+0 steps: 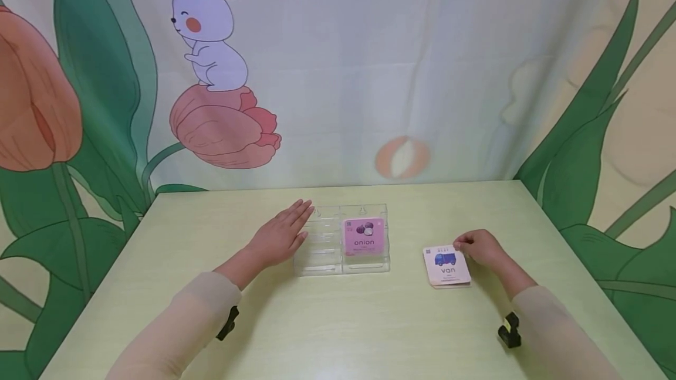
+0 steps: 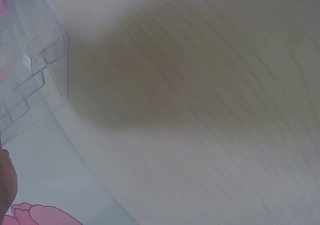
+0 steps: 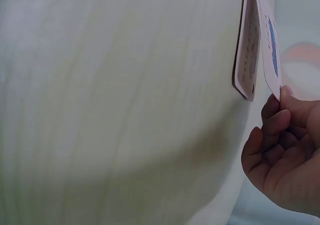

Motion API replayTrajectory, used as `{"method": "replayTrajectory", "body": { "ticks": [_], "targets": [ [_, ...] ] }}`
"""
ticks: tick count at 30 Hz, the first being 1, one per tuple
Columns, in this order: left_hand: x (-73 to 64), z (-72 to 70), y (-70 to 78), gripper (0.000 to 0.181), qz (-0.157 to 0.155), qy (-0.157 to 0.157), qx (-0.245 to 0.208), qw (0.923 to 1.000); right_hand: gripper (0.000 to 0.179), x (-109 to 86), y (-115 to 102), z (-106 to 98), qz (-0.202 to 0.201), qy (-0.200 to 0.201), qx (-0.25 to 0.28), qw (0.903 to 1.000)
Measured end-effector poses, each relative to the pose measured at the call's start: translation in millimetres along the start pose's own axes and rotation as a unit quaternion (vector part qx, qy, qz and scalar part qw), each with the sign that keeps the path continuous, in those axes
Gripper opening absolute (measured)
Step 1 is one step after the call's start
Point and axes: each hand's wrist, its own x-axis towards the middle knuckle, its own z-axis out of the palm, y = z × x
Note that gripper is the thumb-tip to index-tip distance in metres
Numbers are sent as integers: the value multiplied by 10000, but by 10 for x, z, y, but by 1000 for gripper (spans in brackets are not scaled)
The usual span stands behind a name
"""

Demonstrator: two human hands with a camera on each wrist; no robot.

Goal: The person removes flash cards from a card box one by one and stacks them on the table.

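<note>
My right hand point(image 1: 482, 247) pinches the top right corner of a white card point(image 1: 446, 264) with a blue van and the word "van". In the right wrist view this card point(image 3: 270, 45) is lifted at an angle off the pinkish cards point(image 3: 247, 60) under it. My left hand point(image 1: 282, 232) lies with straight fingers at the left side of a clear plastic rack point(image 1: 318, 270), which has two columns of tiers. A pink "onion" card point(image 1: 364, 238) leans in the right column. In the left wrist view only the rack's corner point(image 2: 55, 60) and a bit of the hand point(image 2: 7, 177) show.
The rack and the cards stand on a pale wood-grain table point(image 1: 338, 327), the cards to the right of the rack. Behind the table's far edge hangs a cloth backdrop point(image 1: 327, 75) printed with a rabbit, tulips and leaves. Dark wrist straps show on both sleeves.
</note>
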Motion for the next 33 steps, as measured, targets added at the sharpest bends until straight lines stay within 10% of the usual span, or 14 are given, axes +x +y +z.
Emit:
{"method": "replayTrajectory", "body": {
  "ticks": [33],
  "targets": [
    [-8,-4,0,63,6,-30,51,10000,19,58,30,79,134,1,-220,9997]
  ]
}}
